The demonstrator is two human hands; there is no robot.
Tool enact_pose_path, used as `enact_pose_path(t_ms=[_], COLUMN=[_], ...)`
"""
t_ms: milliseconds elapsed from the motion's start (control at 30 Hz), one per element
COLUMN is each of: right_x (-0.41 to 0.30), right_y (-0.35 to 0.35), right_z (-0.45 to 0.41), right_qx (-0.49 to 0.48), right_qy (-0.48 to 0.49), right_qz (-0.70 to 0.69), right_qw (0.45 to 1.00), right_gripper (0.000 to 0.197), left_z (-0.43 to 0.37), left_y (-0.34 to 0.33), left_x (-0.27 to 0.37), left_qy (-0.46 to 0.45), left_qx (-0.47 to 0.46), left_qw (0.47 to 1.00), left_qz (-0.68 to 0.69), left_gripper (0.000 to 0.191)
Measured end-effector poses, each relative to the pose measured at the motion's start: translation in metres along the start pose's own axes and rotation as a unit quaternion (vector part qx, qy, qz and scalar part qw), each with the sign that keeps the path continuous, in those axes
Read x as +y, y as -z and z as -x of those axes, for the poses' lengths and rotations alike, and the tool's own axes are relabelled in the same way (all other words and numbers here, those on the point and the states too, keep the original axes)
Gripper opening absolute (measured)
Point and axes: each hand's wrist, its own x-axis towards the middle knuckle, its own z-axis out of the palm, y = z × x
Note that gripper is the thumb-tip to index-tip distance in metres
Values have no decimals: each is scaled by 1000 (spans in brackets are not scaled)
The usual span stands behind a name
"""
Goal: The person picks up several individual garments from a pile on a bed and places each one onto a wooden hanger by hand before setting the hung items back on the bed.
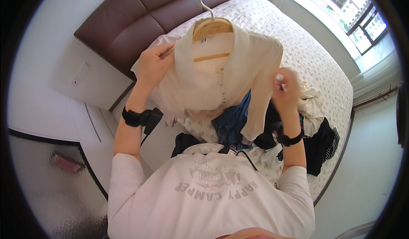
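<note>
A cream button-front blouse [204, 88] hangs on a wooden clothes hanger [217, 28], whose pale hook rises above the collar. My left hand [156, 61] pinches the blouse near its collar and shoulder, thumb on the front. Beside the sleeve [260, 101] on the right, my right hand [286, 87] is blurred with its fingers curled. Small whitish spots show at those fingertips; whether they hold anything is unclear. Behind the blouse's hem lies a blue denim garment [231, 120], partly hidden.
A bed [306, 53] with a floral sheet spreads under the clothes, below a brown padded headboard [127, 18]. Black garments [319, 152] and a crumpled cream garment [311, 111] lie on the right. A white cabinet [89, 82] stands left; a window [351, 12] is at upper right.
</note>
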Motion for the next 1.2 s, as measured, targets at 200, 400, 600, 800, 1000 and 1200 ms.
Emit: enact_pose_path(t_ms=[200,400,600,800,1000,1200], right_x=[-68,-46,-41,-45,-44,-64], right_y=[-81,-88,-94,-112,-110,-101], right_z=[19,17,27,31,34,33], right_qx=[-208,-166,-59,-41,-43,-130], right_qy=[39,37,-62,-351,-387,-312], right_qz=[-24,-94,-173,-485,-535,-538], right_qw=[977,981,981,800,750,772], right_gripper=[34,26,15,9,8,7], left_z=[0,14,28,38,46,50], left_y=[-23,-20,-14,-24,-41,-45], left_x=[-1,-10,-18,-18,-21,-6], left_qy=[87,196,231,229,251,192], left_qx=[-28,-47,-40,-78,-102,-70], left_qw=[995,962,937,923,925,950], left_qz=[43,185,260,301,265,234], left_gripper=[28,22,20,25,37,52])
